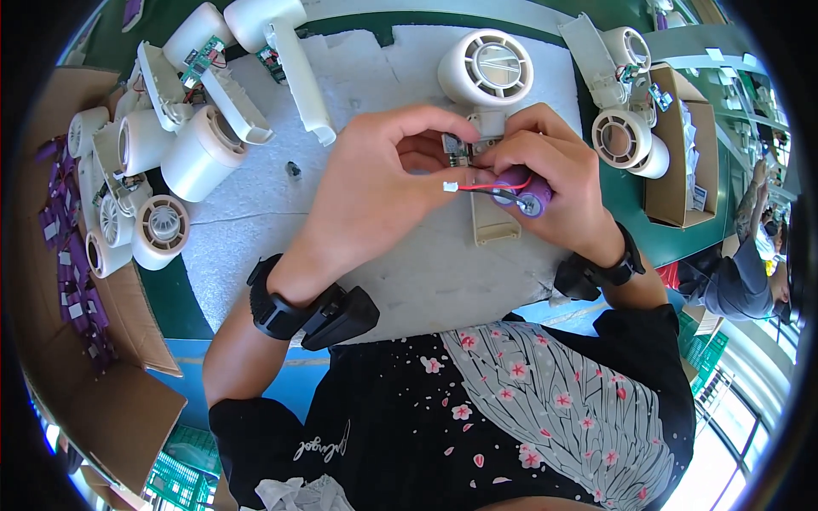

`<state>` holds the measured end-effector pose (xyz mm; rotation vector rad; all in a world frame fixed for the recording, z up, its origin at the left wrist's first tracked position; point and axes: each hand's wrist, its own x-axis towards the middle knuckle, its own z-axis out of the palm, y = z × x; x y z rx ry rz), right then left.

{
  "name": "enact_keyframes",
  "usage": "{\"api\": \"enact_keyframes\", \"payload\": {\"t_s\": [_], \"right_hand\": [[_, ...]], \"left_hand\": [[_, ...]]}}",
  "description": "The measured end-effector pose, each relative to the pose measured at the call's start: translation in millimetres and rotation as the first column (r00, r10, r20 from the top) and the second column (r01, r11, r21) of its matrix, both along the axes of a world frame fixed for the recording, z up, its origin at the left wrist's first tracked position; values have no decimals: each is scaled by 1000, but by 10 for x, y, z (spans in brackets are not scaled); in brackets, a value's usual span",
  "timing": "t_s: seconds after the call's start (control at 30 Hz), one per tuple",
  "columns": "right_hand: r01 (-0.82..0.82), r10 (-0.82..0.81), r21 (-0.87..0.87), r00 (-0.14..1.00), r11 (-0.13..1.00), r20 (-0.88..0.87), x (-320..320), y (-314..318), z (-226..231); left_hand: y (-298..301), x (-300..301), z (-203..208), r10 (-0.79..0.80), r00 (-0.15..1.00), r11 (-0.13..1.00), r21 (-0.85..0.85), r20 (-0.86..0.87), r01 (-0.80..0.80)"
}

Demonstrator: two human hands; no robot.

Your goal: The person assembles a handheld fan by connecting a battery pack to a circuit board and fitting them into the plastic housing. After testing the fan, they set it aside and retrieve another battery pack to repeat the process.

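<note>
From my head, the fisheye looks down close, my black flower-printed cloth shirt [477, 417] at six o'clock.

A green tabletop [166, 294] carries a pale grey, scuffed foam sheet [247, 247]. On the sheet's far part lies a white device with a round grille [486, 66], its open handle pointing toward the near edge. A small dark piece [293, 169] lies to its left. White housings [200, 162] crowd the left side, overlapping sheet and tabletop; more white units [654, 160] and an open cardboard box [712, 162] stand at the right.
</note>
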<state>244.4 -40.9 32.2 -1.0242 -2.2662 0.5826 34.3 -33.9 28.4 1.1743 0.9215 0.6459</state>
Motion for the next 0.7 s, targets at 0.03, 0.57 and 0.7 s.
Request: {"api": "enact_keyframes", "payload": {"t_s": [0.03, 0.57, 0.7], "right_hand": [[0, 0, 8, 1000, 1000, 13, 0, -6, 2], [-43, 41, -30, 997, 999, -62, -22, -94, -13], [40, -49, -48, 980, 998, -193, 4, -85, 0]], "left_hand": [[-7, 18, -26, -1, 1000, 1000, -2, 2, 1], [-57, 22, -20, -37, 999, 951, 307, -33, 45], [-57, 29, -28, -18, 993, 980, 193, -116, 41]]}}
